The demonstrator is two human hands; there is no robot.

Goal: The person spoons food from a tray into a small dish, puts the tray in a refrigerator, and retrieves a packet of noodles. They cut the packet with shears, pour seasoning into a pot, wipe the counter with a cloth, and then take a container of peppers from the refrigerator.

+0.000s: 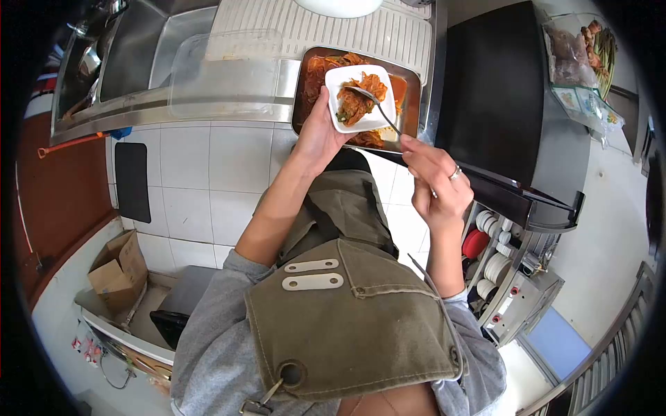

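Observation:
My left hand (320, 136) is wrapped round the lower left side of a small white square dish (337, 75). Red, kimchi-like food (355, 106) lies in the dish. A metal spoon (388, 119) has its bowl end in that food, and my right hand (437, 182) pinches its handle. Below the dish, a steel tray (415, 97) holds more of the red food and sauce, partly hidden by the dish and my left hand.
Left of the tray sits a clear plastic lid or container (191, 80) on the counter edge, beside a steel sink (132, 66). A ribbed draining surface (257, 21) bears a white round object (340, 5). To the right stands a black-topped unit (489, 90).

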